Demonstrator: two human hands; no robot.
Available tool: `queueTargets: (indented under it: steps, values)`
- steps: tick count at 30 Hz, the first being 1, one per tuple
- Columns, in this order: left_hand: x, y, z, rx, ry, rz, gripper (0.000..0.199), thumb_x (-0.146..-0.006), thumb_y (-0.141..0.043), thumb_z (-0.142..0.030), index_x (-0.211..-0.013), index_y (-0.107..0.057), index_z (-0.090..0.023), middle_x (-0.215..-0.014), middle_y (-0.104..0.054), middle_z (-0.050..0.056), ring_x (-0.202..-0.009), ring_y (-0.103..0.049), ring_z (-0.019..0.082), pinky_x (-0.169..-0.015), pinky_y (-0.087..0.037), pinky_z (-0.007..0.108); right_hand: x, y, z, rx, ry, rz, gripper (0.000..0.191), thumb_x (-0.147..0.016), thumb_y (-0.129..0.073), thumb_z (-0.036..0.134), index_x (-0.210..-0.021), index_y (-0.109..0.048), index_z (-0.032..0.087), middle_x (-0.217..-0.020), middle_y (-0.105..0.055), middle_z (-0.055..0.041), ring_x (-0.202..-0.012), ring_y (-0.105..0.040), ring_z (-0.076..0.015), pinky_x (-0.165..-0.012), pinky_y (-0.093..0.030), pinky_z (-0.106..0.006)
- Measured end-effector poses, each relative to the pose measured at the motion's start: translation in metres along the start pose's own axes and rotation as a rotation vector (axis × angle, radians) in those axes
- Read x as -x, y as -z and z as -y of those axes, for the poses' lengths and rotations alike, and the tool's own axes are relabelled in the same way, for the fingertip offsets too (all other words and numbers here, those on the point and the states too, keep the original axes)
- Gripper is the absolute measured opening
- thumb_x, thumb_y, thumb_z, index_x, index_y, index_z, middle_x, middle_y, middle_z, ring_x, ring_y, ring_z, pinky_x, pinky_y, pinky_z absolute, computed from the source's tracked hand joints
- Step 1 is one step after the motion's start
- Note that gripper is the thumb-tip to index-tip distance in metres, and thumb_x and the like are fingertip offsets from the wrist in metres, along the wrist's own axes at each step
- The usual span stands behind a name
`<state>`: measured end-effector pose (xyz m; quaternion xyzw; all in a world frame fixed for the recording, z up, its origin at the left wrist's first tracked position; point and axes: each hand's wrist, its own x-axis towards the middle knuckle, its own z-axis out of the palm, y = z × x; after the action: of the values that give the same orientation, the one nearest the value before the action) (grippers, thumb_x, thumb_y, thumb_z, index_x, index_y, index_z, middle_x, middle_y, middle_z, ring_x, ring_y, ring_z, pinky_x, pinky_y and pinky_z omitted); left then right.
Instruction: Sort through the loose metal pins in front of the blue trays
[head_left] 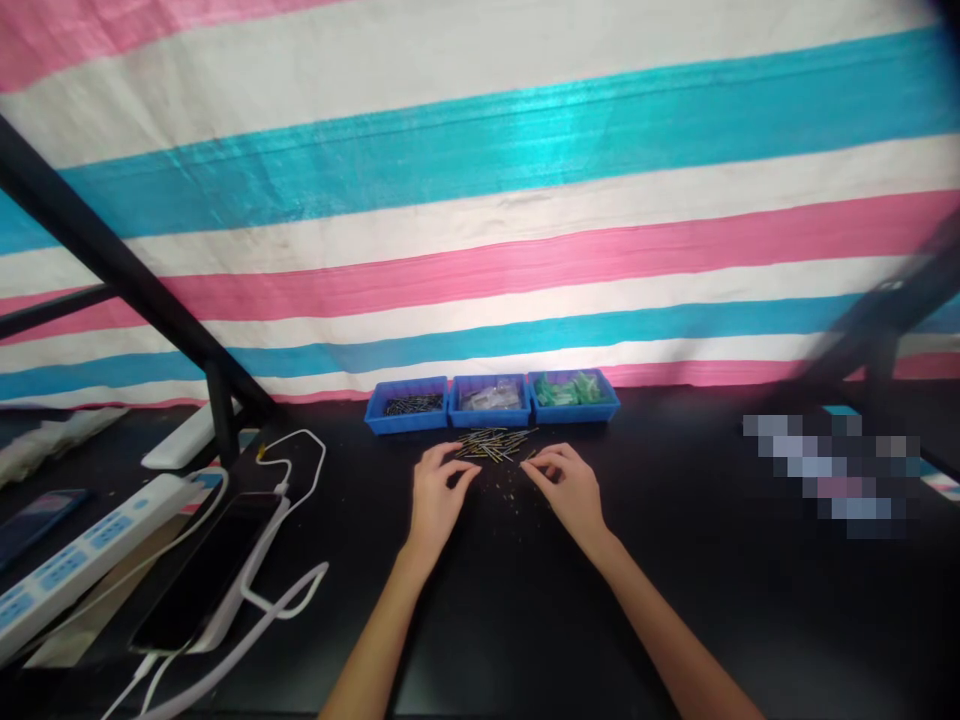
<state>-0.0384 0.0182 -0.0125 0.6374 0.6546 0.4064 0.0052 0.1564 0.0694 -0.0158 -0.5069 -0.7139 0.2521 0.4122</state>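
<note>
Black tabletop (480, 620), smooth and faintly glossy, set against a hanging sheet (525, 130) with broad bands of white, blue and pink; the sheet is creased and catches a bright patch of light. Dark frame bars (135, 260) slant down to the table at either side. On the left, a white power strip (90, 560) lies at an angle beside a dark-screened phone (214, 570), with white cables (281, 606) looping near it.

Centre: a loose heap of slender screws (491, 443) on the bare tabletop, just in front of three blue trays and beyond the fingertips of both hands. The left hand (437, 490) lies near the heap's left side, thumb and forefinger curled toward each other with their tips close; from where I stand, I cannot tell whether they pinch anything. The right hand (574, 490) is near the right side, its thumb and bent fingers drawn together — again, I cannot make out whether a screw is between them. A gap separates the two hands, and pale flecks (511, 497) are scattered there.

The screws are thin and straight, some dark, some brassy, crossing at many angles. The trays are rectangular and stand in a row: the left tray (407, 421) contains dark, slim pieces; the middle tray (490, 418), clear crinkled plastic; the right tray (576, 412), green pieces — their exact shape too small to read.
</note>
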Motion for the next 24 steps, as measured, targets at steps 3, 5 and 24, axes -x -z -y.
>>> queueTargets:
  steps: [3, 5, 24]
  values:
    - [0.001, -0.004, 0.002, -0.007, -0.004, 0.012, 0.010, -0.078, -0.059, -0.025, -0.075, -0.069, -0.023, -0.103, -0.062, 0.004, -0.100, -0.052, 0.021, -0.087, -0.038, 0.039, 0.000, 0.000, -0.002, 0.001, 0.014, 0.011, 0.026, -0.077, -0.056, 0.044, -0.073, -0.070, 0.023, -0.083, -0.061, -0.0035, -0.056, -0.052, -0.0119, -0.053, -0.040, -0.025]
    - [0.002, -0.006, 0.002, -0.005, -0.005, 0.017, 0.012, -0.079, -0.057, -0.024, -0.078, -0.069, -0.023, -0.102, -0.062, 0.005, -0.100, -0.052, 0.021, -0.087, -0.039, 0.039, 0.000, 0.000, -0.001, 0.004, 0.019, 0.015, 0.027, -0.079, -0.053, 0.043, -0.076, -0.070, 0.022, -0.083, -0.061, -0.0038, -0.058, -0.052, -0.0123, -0.052, -0.040, -0.025]
    - [0.003, -0.009, -0.003, -0.126, 0.052, 0.067, 0.007, -0.068, -0.069, -0.031, -0.065, -0.068, -0.025, -0.102, -0.061, 0.004, -0.101, -0.049, 0.024, -0.080, -0.037, 0.039, 0.005, -0.001, 0.010, -0.091, 0.027, -0.016, 0.024, -0.074, -0.060, 0.042, -0.074, -0.070, 0.021, -0.093, -0.057, -0.0061, -0.057, -0.051, -0.0105, -0.050, -0.042, -0.025]
